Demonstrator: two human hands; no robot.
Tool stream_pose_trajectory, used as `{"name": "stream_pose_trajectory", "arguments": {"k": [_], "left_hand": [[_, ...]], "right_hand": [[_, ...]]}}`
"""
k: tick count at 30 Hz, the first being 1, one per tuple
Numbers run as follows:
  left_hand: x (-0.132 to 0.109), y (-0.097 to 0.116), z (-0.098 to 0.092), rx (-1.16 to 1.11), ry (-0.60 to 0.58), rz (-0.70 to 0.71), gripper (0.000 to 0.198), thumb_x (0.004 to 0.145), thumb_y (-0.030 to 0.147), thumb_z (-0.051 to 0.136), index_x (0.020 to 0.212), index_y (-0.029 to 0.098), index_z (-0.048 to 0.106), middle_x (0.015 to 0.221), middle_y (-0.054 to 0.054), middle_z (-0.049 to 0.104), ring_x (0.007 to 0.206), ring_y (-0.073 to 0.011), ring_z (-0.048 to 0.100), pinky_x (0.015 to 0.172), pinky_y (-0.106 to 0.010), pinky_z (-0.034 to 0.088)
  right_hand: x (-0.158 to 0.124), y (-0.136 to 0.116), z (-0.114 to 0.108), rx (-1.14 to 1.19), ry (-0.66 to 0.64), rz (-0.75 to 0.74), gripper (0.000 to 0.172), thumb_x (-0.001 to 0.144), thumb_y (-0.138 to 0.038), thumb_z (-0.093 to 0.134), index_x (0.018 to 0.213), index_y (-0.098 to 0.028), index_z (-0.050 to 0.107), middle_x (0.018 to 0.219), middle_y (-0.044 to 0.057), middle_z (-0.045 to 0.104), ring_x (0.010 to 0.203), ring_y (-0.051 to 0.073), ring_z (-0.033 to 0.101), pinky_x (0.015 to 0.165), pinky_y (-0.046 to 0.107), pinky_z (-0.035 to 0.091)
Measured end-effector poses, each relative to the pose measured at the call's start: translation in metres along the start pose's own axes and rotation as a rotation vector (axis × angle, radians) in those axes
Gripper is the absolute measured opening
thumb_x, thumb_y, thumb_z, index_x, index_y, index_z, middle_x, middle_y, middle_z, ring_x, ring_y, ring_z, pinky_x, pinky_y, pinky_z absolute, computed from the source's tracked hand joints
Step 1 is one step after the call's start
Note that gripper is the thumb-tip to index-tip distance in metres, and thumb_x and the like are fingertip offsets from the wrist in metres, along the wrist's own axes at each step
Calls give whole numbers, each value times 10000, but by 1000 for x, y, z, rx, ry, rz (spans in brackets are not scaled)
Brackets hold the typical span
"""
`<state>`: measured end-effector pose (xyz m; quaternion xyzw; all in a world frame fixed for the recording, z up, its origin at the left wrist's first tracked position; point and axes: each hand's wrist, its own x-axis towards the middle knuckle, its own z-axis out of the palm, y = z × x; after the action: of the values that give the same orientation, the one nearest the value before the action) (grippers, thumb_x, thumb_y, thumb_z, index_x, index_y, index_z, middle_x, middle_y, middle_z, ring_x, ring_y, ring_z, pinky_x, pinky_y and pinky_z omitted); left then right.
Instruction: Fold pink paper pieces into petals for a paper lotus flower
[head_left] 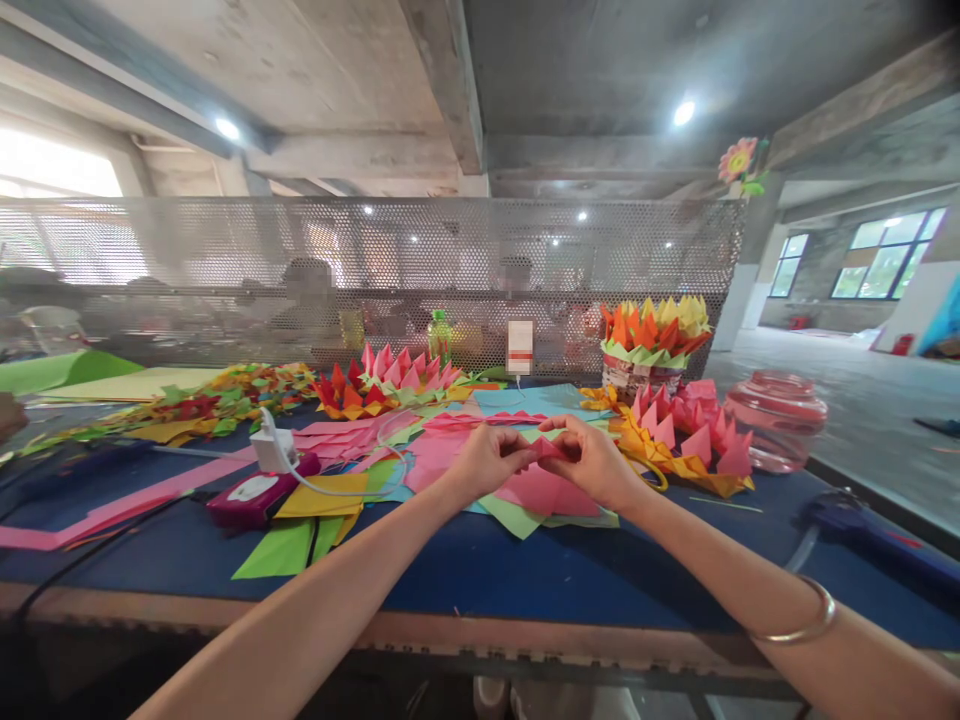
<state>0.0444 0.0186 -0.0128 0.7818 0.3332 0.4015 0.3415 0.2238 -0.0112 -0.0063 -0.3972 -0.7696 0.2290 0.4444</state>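
Note:
Over the middle of the blue table, my left hand (489, 458) and my right hand (589, 455) pinch a small folded piece of pink paper (545, 449) between their fingertips. Part of the piece is hidden by the fingers. Beneath it lie pink paper sheets (551, 493) and a light green sheet (517, 518). Just right of my right hand sits a folded paper chain (679, 450) with pink points over an orange base. Behind my hands, pink pointed paper pieces (412, 368) stand beside red and orange ones (351, 392).
A purple power socket (259, 492) holds a white charger (272, 443) with a cable. A glue gun (877, 535) and clear jar (776, 420) are at right. A basket of folded paper (652, 345) stands by the perforated metal screen (450, 240). Colourful scraps (217, 395) lie left.

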Motion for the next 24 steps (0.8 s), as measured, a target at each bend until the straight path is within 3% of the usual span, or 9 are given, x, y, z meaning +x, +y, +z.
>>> {"name": "stream_pose_trajectory", "arguments": {"k": [8, 16, 24], "left_hand": [[-2, 0, -1, 151, -22, 84, 170, 714, 295, 596, 717, 134, 650, 581, 5, 577, 528, -93, 483, 488, -186, 342], [-1, -8, 1, 257, 42, 68, 142, 698, 245, 573, 696, 130, 655, 555, 15, 549, 514, -82, 449, 468, -177, 308], [0, -3, -7, 334, 91, 56, 131, 684, 231, 584, 668, 127, 662, 510, 28, 492, 489, -75, 401, 464, -183, 285]], "right_hand": [[-1, -4, 1, -63, 29, -13, 306, 709, -268, 643, 973, -199, 505, 526, -76, 494, 474, 97, 438, 495, 218, 357], [0, -2, 1, -45, -13, 58, 333, 675, -254, 677, 987, -196, 575, 608, -28, 638, 540, 118, 550, 527, 213, 408], [2, 11, 0, 47, -15, 66, 329, 738, -148, 538, 1059, -203, 586, 766, 17, 702, 652, 148, 635, 656, 266, 504]]}}
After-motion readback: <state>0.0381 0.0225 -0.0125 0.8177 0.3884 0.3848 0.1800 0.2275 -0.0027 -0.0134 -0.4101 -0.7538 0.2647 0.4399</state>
